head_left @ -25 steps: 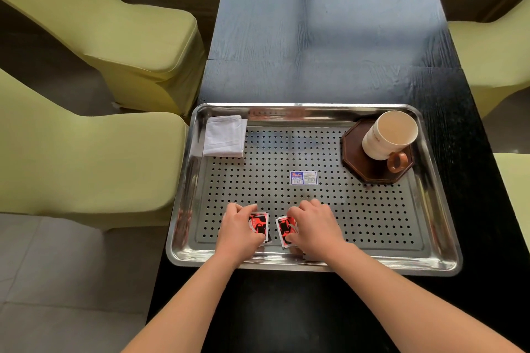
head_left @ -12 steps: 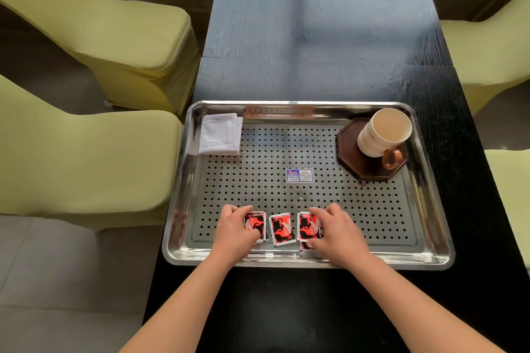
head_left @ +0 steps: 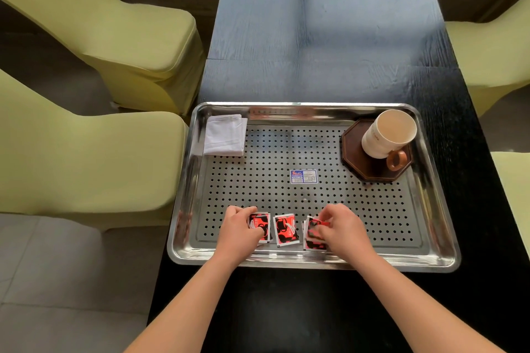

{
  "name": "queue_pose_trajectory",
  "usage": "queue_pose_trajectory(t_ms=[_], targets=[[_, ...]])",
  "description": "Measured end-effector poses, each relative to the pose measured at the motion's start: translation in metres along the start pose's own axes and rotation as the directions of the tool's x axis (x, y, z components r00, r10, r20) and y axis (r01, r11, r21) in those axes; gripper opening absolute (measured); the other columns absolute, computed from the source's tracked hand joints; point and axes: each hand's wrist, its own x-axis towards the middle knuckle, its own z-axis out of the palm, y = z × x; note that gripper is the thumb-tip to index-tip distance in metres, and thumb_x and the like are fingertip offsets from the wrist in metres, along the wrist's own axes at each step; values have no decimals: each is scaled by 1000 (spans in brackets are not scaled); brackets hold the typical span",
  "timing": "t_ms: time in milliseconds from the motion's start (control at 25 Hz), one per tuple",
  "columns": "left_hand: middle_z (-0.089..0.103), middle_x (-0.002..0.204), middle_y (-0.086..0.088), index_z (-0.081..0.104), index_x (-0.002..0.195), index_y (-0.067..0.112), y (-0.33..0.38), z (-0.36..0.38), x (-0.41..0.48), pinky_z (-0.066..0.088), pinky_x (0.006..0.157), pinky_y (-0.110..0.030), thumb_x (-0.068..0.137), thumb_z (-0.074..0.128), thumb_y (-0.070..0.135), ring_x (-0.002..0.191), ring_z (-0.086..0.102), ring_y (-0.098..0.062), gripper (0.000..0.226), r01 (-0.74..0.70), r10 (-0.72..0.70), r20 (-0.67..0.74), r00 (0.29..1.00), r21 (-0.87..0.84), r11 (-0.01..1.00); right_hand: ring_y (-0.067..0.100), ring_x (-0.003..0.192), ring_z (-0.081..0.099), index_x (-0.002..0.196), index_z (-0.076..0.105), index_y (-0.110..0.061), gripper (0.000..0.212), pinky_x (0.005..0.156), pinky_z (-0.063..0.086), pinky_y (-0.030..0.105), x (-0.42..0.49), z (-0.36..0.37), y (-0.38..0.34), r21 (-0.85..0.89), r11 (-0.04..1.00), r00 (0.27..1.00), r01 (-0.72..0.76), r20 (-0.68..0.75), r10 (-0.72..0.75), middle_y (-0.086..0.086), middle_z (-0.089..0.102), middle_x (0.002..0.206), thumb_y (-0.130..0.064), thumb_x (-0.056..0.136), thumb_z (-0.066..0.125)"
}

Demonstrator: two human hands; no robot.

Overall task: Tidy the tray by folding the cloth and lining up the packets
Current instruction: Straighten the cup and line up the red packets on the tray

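A perforated steel tray [head_left: 430, 209] lies on the black table. A white cloth [head_left: 225, 135] sits folded in its far left corner. Red-and-black packets lie in a row along the near edge. My left hand [head_left: 239, 231] holds the left packet [head_left: 260, 223] with curled fingers. The middle packet [head_left: 285, 229] lies free between my hands. My right hand [head_left: 342, 228] pinches the right packet [head_left: 315, 231], which seems to lie on a small stack partly hidden under my fingers.
A cream mug [head_left: 387, 135] with a brown handle stands on a dark octagonal coaster [head_left: 358, 163] in the tray's far right corner. A small label [head_left: 303, 176] sticks to the tray's middle. Yellow-green covered chairs [head_left: 86, 152] flank the black table [head_left: 329, 37] on both sides.
My right hand has shifted right along the near edge, leaving the middle packet free, and now lifts its fingers around the right packet. My left hand stays on the left packet.
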Motion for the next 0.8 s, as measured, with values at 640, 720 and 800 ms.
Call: queue_pose_trajectory(t_ms=[640,720,800], targets=[[45,112,3,53,142,16,0,-1,-7,45,75,-17,85,59,10,89,63,-13,57,24,-25,-26,999,-43,999,24,100,63,116,66,-17,29,85,52,35,11,44,-48,-86,993,997,75,14,-75,4,63,111,-22,87,72],[43,113,2,51,144,15,2,-1,-6,46,77,-17,82,62,9,93,61,-15,62,14,-14,2,1000,-2,1000,25,100,63,115,66,-16,29,86,52,36,11,45,-49,-94,993,998,68,-3,-69,5,62,112,-24,88,72],[41,116,1,46,146,17,5,-2,-4,50,91,-28,78,66,12,104,56,-18,71,-1,-4,56,998,77,997,26,102,62,116,67,-15,28,89,52,36,12,45,-48,-107,992,998,60,-2,-61,5,62,113,-24,89,71]])
